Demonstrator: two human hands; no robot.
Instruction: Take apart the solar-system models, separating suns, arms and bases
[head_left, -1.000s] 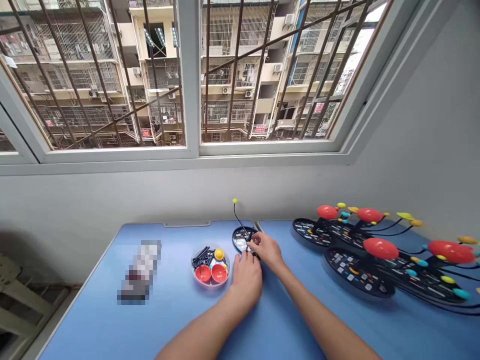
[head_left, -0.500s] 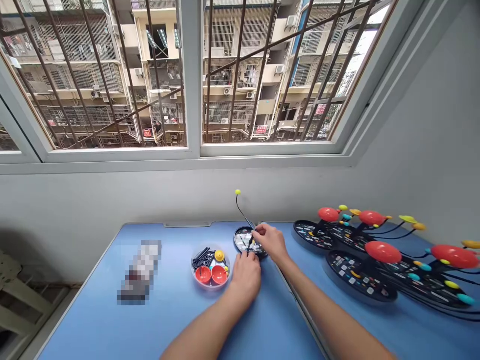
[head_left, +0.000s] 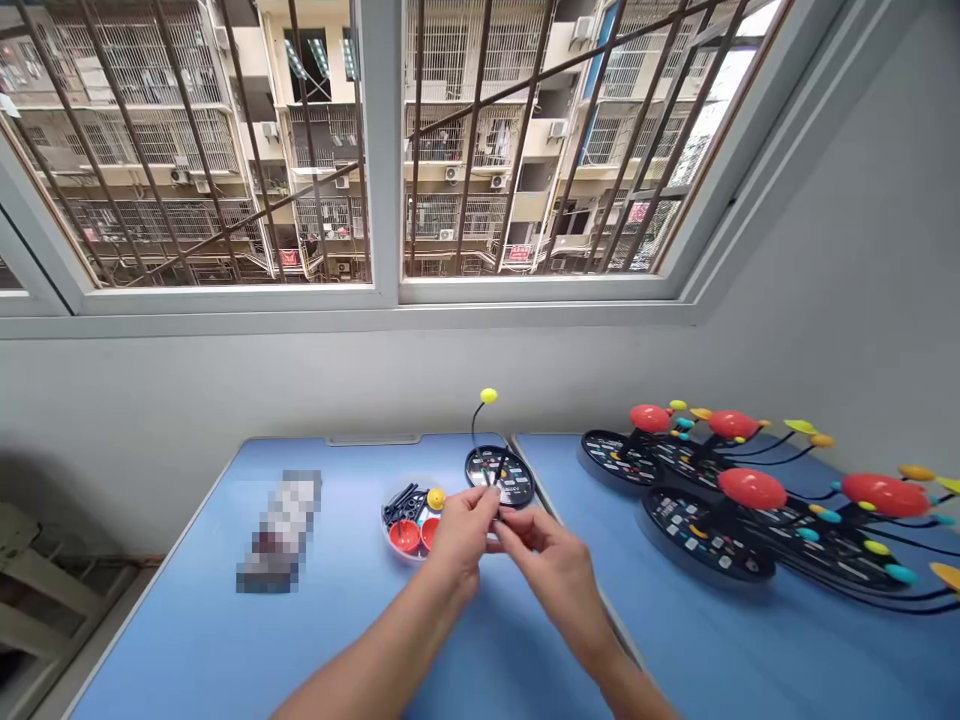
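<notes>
Grip: fingertips of left hand [head_left: 459,535] and right hand [head_left: 559,572] brought together, seemingly clamped on one yellow-tipped black stalk [head_left: 475,425], its lower end hidden. One round black base [head_left: 519,484], undomed, is placed on the counter [head_left: 187,650] just beyond. At least four red-domed assemblies [head_left: 752,488], apparently finished, are ranged rightward. Unused, in one clear bowl [head_left: 391,547]: two red cups [head_left: 405,537], one yellow ball [head_left: 435,499], black rods [head_left: 403,496], uncountable.
</notes>
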